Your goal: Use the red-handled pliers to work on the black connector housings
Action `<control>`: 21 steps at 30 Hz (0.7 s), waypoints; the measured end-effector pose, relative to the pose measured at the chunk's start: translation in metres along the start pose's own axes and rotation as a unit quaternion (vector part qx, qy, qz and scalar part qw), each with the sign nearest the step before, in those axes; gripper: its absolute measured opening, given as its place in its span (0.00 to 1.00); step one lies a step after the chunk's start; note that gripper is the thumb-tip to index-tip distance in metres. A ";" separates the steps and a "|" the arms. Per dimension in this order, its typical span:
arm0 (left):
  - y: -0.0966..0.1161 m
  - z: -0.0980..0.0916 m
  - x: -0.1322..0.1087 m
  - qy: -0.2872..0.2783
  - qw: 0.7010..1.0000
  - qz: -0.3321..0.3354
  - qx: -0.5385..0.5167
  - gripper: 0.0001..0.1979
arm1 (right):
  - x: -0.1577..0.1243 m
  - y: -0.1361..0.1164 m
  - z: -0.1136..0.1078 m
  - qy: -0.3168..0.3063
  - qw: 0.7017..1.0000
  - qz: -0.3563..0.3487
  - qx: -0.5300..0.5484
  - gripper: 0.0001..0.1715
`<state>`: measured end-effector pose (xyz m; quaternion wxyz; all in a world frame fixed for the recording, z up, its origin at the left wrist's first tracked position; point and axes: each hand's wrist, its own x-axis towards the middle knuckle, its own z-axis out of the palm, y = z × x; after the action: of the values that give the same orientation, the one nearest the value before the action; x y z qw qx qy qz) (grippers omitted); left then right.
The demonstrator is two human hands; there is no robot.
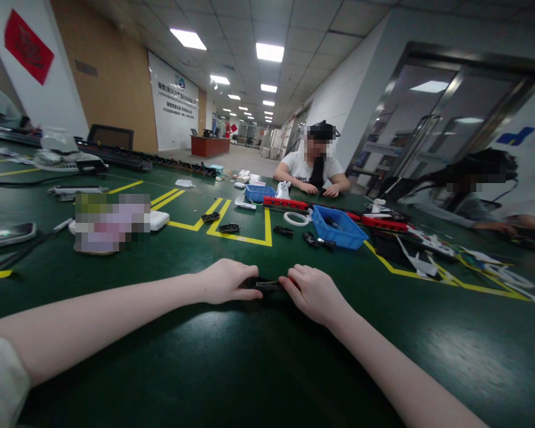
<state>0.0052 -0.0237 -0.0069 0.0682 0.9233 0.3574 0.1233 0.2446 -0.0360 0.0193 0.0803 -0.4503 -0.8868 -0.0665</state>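
Observation:
Over the green tabletop, my left hand [230,282] pinches a small black part [264,289] between thumb and fingers. From the opposite side, my right hand [312,292] is closed, its thumb and forefinger at the other end of that part. A thin, shiny strip [270,283] runs along the part between both hands; whether it is separate cannot be made out. The fingers cover most of the part's two ends. Beyond my hands lie similar small black pieces [229,227], several of them loose on the table.
A blue bin [339,227] with dark items stands ahead right, beside a white ring [296,219]. Farther back is a smaller blue bin [259,192]. Red strips [285,203], yellow tape [241,239] and a phone [9,235] lie around. A person [312,163] sits opposite; others sit at the sides.

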 end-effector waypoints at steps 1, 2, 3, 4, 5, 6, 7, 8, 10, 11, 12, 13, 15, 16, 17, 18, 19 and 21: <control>0.000 0.000 0.000 0.000 1.000 -0.001 -0.001 0.18 | 0.000 0.001 0.000 0.000 1.000 -0.002 -0.002 0.24; 0.000 0.000 0.000 0.000 1.000 -0.003 -0.002 0.18 | 0.001 0.002 0.000 0.001 1.000 -0.003 -0.004 0.24; 0.001 0.000 0.000 -0.001 1.000 -0.005 -0.003 0.18 | 0.001 0.003 0.000 0.002 1.000 -0.005 -0.005 0.24; 0.001 0.000 0.000 -0.002 1.000 -0.007 -0.003 0.18 | 0.001 0.004 0.000 0.003 1.000 -0.006 -0.007 0.24; 0.001 0.000 0.000 -0.002 1.000 -0.008 -0.002 0.18 | 0.001 0.005 0.000 0.004 1.000 -0.008 -0.006 0.24; 0.001 -0.001 0.000 -0.003 1.000 -0.008 -0.002 0.18 | 0.002 0.006 -0.001 0.004 1.000 -0.009 -0.005 0.24; 0.001 -0.001 0.000 -0.003 1.000 -0.007 -0.003 0.17 | 0.002 0.007 -0.001 0.005 1.000 -0.012 -0.005 0.24; 0.001 -0.001 0.000 -0.004 1.000 -0.006 -0.004 0.17 | 0.001 0.008 -0.001 0.006 1.000 -0.015 -0.005 0.24; 0.001 -0.001 0.000 -0.006 1.000 -0.004 -0.007 0.17 | 0.001 0.010 0.000 0.013 1.000 -0.019 -0.011 0.23; 0.001 -0.001 0.000 -0.007 1.000 -0.004 -0.009 0.17 | 0.000 0.011 0.000 0.017 1.000 -0.020 -0.015 0.23; 0.000 -0.001 0.000 -0.008 1.000 -0.004 -0.012 0.17 | 0.000 0.012 0.001 0.021 0.999 -0.019 -0.019 0.23; 0.000 -0.001 0.000 -0.008 1.000 -0.004 -0.014 0.17 | -0.001 0.013 0.001 0.024 0.999 -0.018 -0.020 0.23; 0.000 0.000 0.000 -0.007 1.000 -0.004 -0.019 0.17 | -0.001 0.014 0.002 0.029 0.999 -0.016 -0.017 0.23; 0.000 0.000 0.000 -0.006 1.000 -0.004 -0.020 0.16 | -0.001 0.014 0.002 0.031 0.999 -0.015 -0.013 0.23; 0.000 0.000 0.000 -0.006 1.000 -0.005 -0.021 0.16 | -0.001 0.014 0.003 0.033 0.999 -0.015 -0.011 0.23; 0.000 -0.001 -0.001 -0.004 1.000 -0.005 -0.021 0.17 | -0.001 0.013 0.003 0.033 0.999 -0.016 -0.008 0.23; 0.001 -0.001 -0.001 -0.004 1.000 -0.005 -0.021 0.17 | -0.001 0.013 0.003 0.033 0.999 -0.017 -0.007 0.23; 0.001 -0.001 -0.001 -0.003 1.000 -0.002 -0.020 0.17 | -0.001 0.011 0.004 0.030 0.999 -0.019 -0.005 0.24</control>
<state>0.0051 -0.0248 -0.0057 0.0879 0.9213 0.3568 0.1272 0.2532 -0.0297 0.0159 0.1034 -0.4312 -0.8922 -0.0860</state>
